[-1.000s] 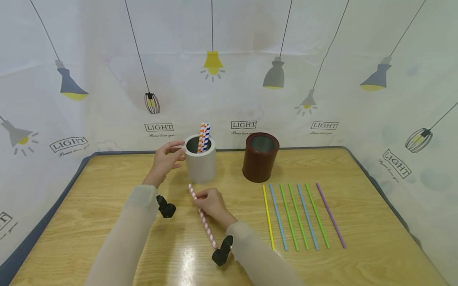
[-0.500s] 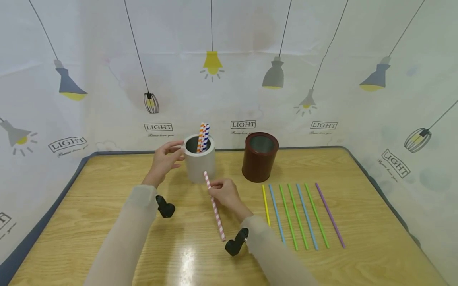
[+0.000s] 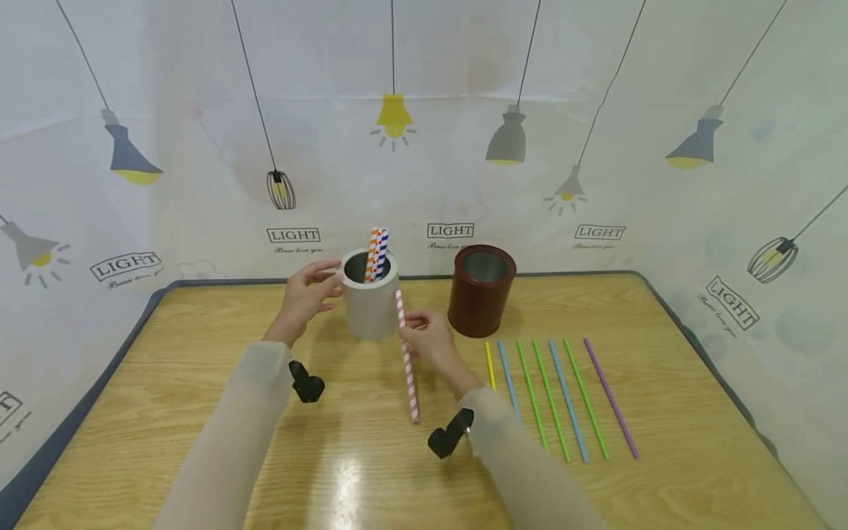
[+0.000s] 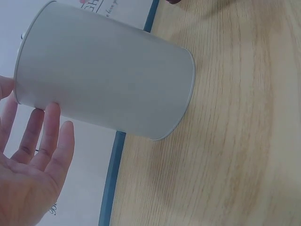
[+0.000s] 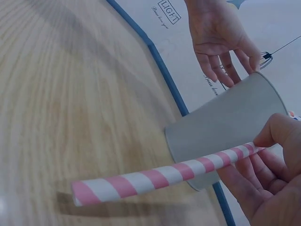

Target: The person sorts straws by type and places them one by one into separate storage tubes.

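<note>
The right hand's [image 3: 433,340] fingers pinch a pink-striped straw [image 3: 408,372], held tilted above the surface [image 3: 344,456], its upper end near a white canister [image 3: 371,316]. The left hand's [image 3: 303,300] loosely spread fingers touch that canister at its rim. Orange-striped [image 3: 372,254] and blue-striped straws [image 3: 382,255] lean inside it. Farther right stands a dark red canister [image 3: 478,309]; nearer the person, thin plain straws [image 3: 553,401] lie in a row.

Pink-and-white striped straw [image 3: 407,358] slants near the white cup [image 3: 369,313]

two cups [image 3: 369,313], seven straws [image 3: 586,398] on table [image 3: 192,368]
</note>
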{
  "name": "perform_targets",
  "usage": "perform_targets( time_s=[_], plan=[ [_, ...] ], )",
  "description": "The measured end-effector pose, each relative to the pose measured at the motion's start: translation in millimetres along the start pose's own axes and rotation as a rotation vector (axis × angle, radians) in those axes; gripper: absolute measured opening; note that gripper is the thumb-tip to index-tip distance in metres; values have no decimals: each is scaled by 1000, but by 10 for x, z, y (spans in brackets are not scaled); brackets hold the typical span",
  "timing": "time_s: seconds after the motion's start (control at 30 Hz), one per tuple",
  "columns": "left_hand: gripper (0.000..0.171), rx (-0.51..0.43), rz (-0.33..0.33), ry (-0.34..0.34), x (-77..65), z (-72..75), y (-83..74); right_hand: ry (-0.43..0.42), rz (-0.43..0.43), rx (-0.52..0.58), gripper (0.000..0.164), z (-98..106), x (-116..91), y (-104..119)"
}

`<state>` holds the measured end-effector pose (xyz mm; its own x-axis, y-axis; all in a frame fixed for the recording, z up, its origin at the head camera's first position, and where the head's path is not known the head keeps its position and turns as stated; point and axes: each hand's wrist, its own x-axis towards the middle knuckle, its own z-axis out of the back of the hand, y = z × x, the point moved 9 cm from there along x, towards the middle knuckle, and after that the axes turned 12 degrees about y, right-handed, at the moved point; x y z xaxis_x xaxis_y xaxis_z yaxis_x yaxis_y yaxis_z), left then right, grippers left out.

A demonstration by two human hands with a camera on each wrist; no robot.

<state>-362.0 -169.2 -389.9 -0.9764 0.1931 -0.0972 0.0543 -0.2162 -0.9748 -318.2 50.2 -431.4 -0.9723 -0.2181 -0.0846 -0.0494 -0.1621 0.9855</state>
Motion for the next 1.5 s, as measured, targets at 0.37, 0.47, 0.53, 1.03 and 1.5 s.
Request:
perform_targets(
  time_s=[0.37,0.47,0.53,1.03,1.5],
  plan=[
    [44,4,1,-1,-4,11,-5,-3,71,-28,27,252,136,269],
    [43,7,-6,-1,-8,3,-9,-4,101,-41,27,304,183,342],
    [43,2,-6,-1,-8,-1,-5,-5,117,-52,28,332,219,390],
    [41,-30,-3,-3,0,6,13,-35,250,-74,30,409,436,987],
    [39,-37,4,-10,-9,22,6,-201,430,7,28,496,529,1621]
  ],
)
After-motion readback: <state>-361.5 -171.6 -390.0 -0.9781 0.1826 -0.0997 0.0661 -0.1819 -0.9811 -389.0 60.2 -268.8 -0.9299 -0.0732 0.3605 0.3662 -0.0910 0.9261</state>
